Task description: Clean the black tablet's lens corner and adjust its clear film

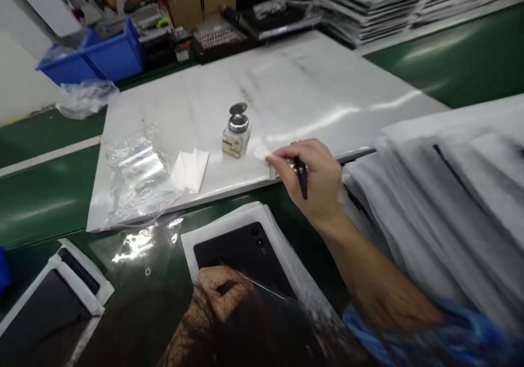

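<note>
My right hand (313, 178) is closed above the near edge of the white board, pinching a small white wipe (261, 152) between thumb and forefinger. A slim black tool (302, 178) is also tucked in its fingers; its kind is unclear. Left of the wipe stands a glass dispenser bottle (236, 137) with a metal pump top. Below, a black tablet back (241, 247) with camera lenses lies on white wrapping (221, 224). My left hand (223, 290) is closed at the edge of a dark flat panel (270, 318) overlapping that tablet; its lower part is in shadow.
A folded white cloth (190, 170) and clear plastic bags (139, 176) lie on the white board (286, 94). More wrapped dark devices (49, 307) are at lower left. White foam sleeves (429, 208) crowd the right. Blue bins (98, 55) stand behind.
</note>
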`<state>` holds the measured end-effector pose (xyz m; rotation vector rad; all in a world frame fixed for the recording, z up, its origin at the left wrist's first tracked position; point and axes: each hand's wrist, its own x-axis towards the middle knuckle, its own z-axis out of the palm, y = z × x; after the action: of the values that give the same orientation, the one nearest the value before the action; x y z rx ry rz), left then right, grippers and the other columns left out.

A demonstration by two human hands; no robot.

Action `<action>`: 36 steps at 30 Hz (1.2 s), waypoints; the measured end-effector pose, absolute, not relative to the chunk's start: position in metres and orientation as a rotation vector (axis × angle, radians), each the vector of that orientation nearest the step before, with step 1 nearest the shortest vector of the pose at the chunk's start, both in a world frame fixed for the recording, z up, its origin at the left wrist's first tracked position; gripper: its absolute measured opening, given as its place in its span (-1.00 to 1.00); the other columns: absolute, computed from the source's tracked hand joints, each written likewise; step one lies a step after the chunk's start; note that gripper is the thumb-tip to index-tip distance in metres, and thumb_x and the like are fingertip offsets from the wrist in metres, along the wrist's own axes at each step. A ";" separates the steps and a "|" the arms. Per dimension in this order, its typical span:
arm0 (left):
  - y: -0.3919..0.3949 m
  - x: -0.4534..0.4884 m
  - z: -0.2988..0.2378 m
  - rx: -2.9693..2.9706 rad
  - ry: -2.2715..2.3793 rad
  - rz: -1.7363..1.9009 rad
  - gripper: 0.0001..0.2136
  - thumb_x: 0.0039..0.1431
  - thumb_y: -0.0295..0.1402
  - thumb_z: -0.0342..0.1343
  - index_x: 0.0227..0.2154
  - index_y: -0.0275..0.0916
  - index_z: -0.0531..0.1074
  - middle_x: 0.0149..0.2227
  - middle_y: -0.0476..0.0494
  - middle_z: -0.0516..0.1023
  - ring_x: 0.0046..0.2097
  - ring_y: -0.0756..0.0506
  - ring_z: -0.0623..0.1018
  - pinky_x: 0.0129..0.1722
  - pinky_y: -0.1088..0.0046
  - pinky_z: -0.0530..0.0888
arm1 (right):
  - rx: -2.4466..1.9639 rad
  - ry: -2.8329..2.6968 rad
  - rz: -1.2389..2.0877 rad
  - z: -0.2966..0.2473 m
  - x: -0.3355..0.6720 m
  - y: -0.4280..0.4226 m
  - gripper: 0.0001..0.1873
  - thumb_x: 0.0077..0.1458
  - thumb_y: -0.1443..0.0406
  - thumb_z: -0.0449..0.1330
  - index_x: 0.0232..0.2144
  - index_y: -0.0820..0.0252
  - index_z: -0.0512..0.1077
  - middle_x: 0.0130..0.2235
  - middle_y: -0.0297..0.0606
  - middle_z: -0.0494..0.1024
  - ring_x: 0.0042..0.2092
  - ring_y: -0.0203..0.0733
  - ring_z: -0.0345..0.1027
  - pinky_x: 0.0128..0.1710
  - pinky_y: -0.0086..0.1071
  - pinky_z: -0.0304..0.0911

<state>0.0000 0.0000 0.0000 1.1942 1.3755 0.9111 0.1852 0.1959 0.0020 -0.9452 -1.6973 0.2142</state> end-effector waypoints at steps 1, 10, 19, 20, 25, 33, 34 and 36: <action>0.002 -0.002 0.001 1.200 1.360 0.938 -0.90 0.01 -0.38 0.19 -0.56 -0.18 0.55 -0.53 0.04 0.67 -0.48 -0.06 0.63 -0.46 0.51 0.55 | -0.959 -1.696 0.201 0.010 0.177 0.212 -0.87 0.42 0.23 0.42 -0.26 -0.02 0.68 -0.24 -0.22 0.70 -0.14 0.07 0.61 -0.06 0.00 0.56; 0.005 -0.006 0.000 1.117 1.365 1.056 -0.90 0.02 -0.35 0.16 -0.54 -0.17 0.55 -0.57 -0.02 0.64 -0.55 -0.09 0.60 -0.58 0.55 0.51 | -1.101 -1.911 0.224 0.047 0.135 0.282 -0.80 0.43 0.22 0.37 -0.30 0.07 0.68 -0.19 -0.14 0.67 -0.06 0.12 0.56 -0.02 0.03 0.52; 0.007 -0.009 0.009 1.126 1.344 0.953 -0.92 0.00 -0.38 0.19 -0.53 -0.20 0.56 -0.54 -0.05 0.65 -0.53 -0.09 0.60 -0.54 0.52 0.53 | -0.892 -1.572 1.444 0.041 0.227 0.098 -0.52 0.29 -0.17 0.54 -0.42 0.01 0.68 -0.28 -0.24 0.66 -0.43 -0.20 0.53 -0.45 -0.27 0.48; 0.006 -0.009 0.009 1.135 1.342 0.951 -0.92 0.00 -0.38 0.19 -0.54 -0.21 0.56 -0.53 -0.05 0.65 -0.51 -0.09 0.60 -0.53 0.53 0.53 | -0.958 -1.564 1.527 0.038 0.233 0.087 -0.56 0.20 -0.12 0.63 -0.45 0.00 0.68 -0.28 -0.22 0.69 -0.41 -0.18 0.56 -0.44 -0.29 0.50; 0.005 -0.009 0.011 1.191 1.330 0.941 -0.91 0.01 -0.40 0.19 -0.54 -0.22 0.56 -0.54 -0.04 0.64 -0.52 -0.07 0.60 -0.54 0.55 0.53 | -1.136 -1.460 1.644 0.030 0.236 0.069 -0.61 -0.06 0.02 0.76 -0.53 0.00 0.68 -0.42 -0.24 0.71 -0.40 -0.15 0.61 -0.40 -0.36 0.55; 0.005 -0.008 0.011 1.246 1.330 0.944 -0.91 0.02 -0.41 0.18 -0.53 -0.21 0.56 -0.53 -0.04 0.64 -0.51 -0.08 0.60 -0.54 0.54 0.54 | -1.191 -1.411 1.742 0.023 0.224 0.067 -0.61 -0.13 0.05 0.76 -0.54 0.06 0.67 -0.39 -0.23 0.75 -0.37 -0.14 0.65 -0.36 -0.36 0.60; 0.005 -0.008 0.011 1.250 1.331 0.944 -0.91 0.02 -0.41 0.18 -0.53 -0.21 0.56 -0.53 -0.04 0.65 -0.51 -0.08 0.60 -0.53 0.53 0.54 | -1.193 -1.418 1.731 0.022 0.224 0.066 -0.62 -0.13 0.06 0.75 -0.54 0.06 0.68 -0.39 -0.23 0.75 -0.35 -0.13 0.66 -0.35 -0.36 0.60; 0.005 -0.008 0.011 1.257 1.336 0.943 -0.92 0.01 -0.41 0.18 -0.52 -0.21 0.56 -0.53 -0.04 0.65 -0.50 -0.08 0.60 -0.52 0.53 0.54 | -1.181 -1.399 1.738 0.020 0.224 0.064 -0.64 -0.12 0.07 0.75 -0.54 0.05 0.68 -0.40 -0.24 0.75 -0.39 -0.14 0.65 -0.38 -0.36 0.58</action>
<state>-0.0083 0.0051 0.0114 1.2568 1.3364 0.9433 0.2238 0.0635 0.0199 -1.1814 -1.3986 1.7378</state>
